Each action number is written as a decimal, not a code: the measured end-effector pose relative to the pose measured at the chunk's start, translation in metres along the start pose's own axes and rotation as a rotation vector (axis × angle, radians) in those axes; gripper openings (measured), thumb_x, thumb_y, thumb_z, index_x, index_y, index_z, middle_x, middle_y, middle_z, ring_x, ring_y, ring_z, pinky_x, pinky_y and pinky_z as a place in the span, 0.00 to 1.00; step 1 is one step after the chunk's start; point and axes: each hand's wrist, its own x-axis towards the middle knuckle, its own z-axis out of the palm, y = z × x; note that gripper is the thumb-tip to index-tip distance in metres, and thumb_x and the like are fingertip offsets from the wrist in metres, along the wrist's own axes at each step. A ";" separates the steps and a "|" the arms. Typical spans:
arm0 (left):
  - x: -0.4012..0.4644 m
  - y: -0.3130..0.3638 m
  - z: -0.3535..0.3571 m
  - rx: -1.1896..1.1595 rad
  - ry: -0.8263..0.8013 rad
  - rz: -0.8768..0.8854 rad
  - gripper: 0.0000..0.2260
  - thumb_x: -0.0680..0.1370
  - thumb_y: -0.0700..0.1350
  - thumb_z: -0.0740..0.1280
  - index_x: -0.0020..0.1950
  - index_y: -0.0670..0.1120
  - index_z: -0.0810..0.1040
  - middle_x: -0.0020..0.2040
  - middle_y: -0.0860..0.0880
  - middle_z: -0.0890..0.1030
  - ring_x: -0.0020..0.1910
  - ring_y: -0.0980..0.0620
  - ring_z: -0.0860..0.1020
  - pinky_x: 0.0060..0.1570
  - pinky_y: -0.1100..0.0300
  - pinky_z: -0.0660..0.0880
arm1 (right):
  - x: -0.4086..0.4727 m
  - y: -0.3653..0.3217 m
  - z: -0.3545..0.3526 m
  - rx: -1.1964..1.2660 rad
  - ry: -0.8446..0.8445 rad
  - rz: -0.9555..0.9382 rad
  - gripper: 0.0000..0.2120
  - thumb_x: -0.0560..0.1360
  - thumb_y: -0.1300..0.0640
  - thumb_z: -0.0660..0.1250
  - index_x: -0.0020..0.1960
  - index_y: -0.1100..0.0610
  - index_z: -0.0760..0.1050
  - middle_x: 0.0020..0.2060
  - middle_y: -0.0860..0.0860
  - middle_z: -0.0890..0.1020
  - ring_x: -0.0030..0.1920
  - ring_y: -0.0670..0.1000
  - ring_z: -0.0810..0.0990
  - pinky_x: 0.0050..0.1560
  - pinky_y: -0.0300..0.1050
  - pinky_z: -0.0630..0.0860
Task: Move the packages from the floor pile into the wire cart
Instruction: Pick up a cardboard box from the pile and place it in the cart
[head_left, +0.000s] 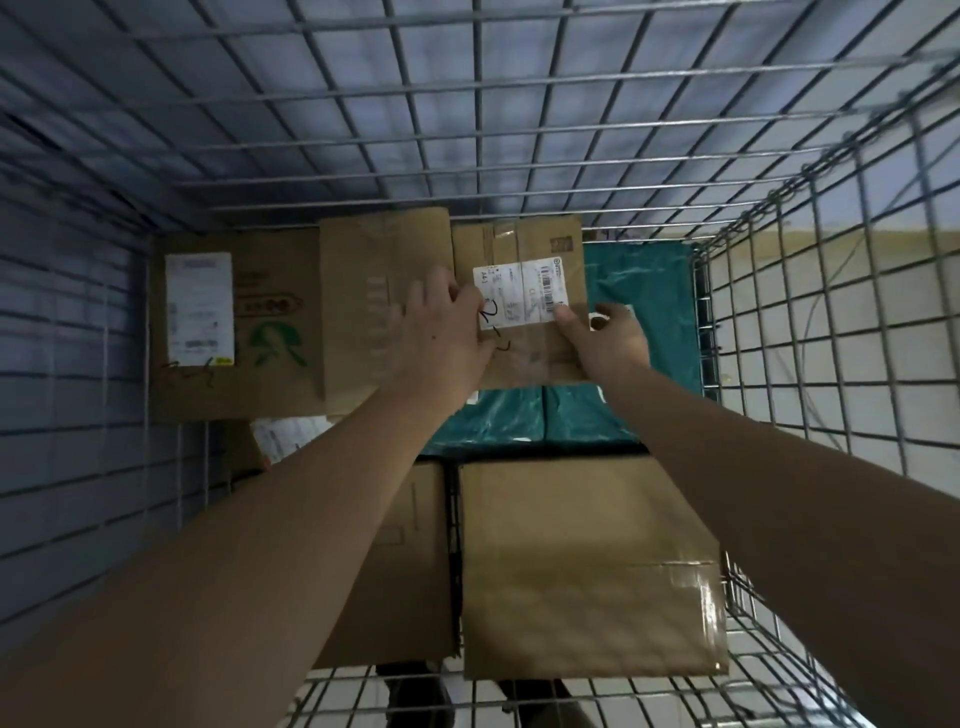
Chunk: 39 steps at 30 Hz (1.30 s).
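Both my arms reach down into the wire cart. My left hand and my right hand grip the two sides of a brown cardboard box with a white shipping label and black pen marks. The box sits deep in the cart, above teal plastic mailers. A plain brown box touches it on the left. Further left lies a box with a green printed logo and a white label.
Two larger brown boxes fill the near end of the cart under my forearms. The cart's wire walls rise on all sides. A pale floor shows through the mesh on the right and at the bottom. The floor pile is out of view.
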 end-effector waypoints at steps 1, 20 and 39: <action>-0.003 0.000 -0.008 -0.012 -0.030 0.012 0.18 0.77 0.57 0.73 0.64 0.52 0.78 0.60 0.49 0.71 0.57 0.48 0.71 0.58 0.49 0.73 | -0.006 -0.003 -0.009 -0.015 -0.005 -0.015 0.36 0.77 0.39 0.72 0.78 0.55 0.67 0.71 0.54 0.77 0.67 0.57 0.78 0.62 0.49 0.76; -0.201 0.101 -0.500 0.177 -0.114 0.537 0.32 0.79 0.67 0.64 0.79 0.52 0.68 0.74 0.48 0.74 0.70 0.46 0.74 0.64 0.51 0.74 | -0.497 -0.159 -0.365 -0.633 0.275 -0.403 0.28 0.81 0.39 0.66 0.77 0.47 0.69 0.73 0.51 0.77 0.67 0.54 0.78 0.65 0.50 0.76; -0.489 0.465 -0.577 0.212 0.128 1.156 0.30 0.78 0.65 0.63 0.77 0.54 0.69 0.73 0.51 0.75 0.69 0.46 0.74 0.64 0.48 0.73 | -0.849 0.103 -0.613 -0.561 0.641 -0.044 0.32 0.79 0.36 0.66 0.80 0.45 0.65 0.75 0.47 0.72 0.72 0.51 0.74 0.68 0.48 0.74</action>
